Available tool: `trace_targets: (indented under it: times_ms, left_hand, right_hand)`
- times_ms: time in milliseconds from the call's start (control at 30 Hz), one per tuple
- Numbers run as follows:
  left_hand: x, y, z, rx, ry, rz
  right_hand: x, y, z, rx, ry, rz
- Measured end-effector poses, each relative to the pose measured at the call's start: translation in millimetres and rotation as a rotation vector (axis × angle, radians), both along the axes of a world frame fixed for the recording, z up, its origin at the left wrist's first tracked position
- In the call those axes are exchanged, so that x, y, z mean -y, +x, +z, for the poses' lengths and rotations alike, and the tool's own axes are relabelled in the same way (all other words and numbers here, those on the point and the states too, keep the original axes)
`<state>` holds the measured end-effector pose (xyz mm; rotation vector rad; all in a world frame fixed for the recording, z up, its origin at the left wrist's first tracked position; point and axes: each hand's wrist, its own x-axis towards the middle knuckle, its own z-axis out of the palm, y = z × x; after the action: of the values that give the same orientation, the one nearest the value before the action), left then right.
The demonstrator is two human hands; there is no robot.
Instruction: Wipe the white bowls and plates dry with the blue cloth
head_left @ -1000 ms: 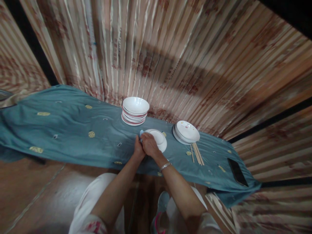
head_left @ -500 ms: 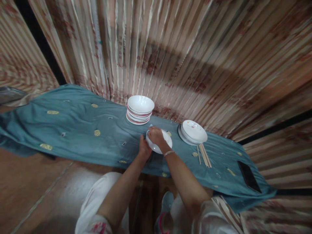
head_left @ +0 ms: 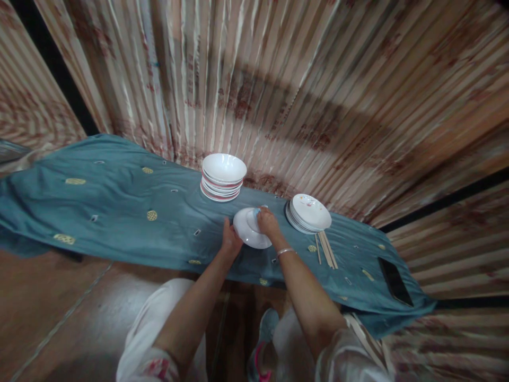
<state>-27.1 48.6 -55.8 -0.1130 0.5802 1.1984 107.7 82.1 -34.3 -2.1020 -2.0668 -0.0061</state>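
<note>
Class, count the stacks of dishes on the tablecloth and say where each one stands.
2: the red-banded stack beyond and left of the held dish; the flower-patterned stack to its right, by the chopsticks. Neither is hidden.

white dish (head_left: 253, 239) in left hand (head_left: 231, 241)

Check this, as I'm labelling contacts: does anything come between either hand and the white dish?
Yes: what looks like a pale blue cloth, held in the right hand, sits against the white dish. Nothing visible comes between the left hand and the dish's rim.
</note>
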Motion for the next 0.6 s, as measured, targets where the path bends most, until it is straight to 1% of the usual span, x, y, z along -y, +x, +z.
trace_targets:
  times_ms: [300,500,600]
  left_hand:
    - [1,-1,8.5,-0.027,-0.014,0.013]
    - [3,-1,10.8,-0.044,0.011,-0.029]
    - [4,-2,11.6,-0.036,0.041,-0.048]
  right_hand:
    - [20,9,-14,-0.056,0.077,-0.082]
    - [35,8,-28,-0.091,0.122,-0.142]
    - [45,4,-31,-0.108,0.134,-0.158]
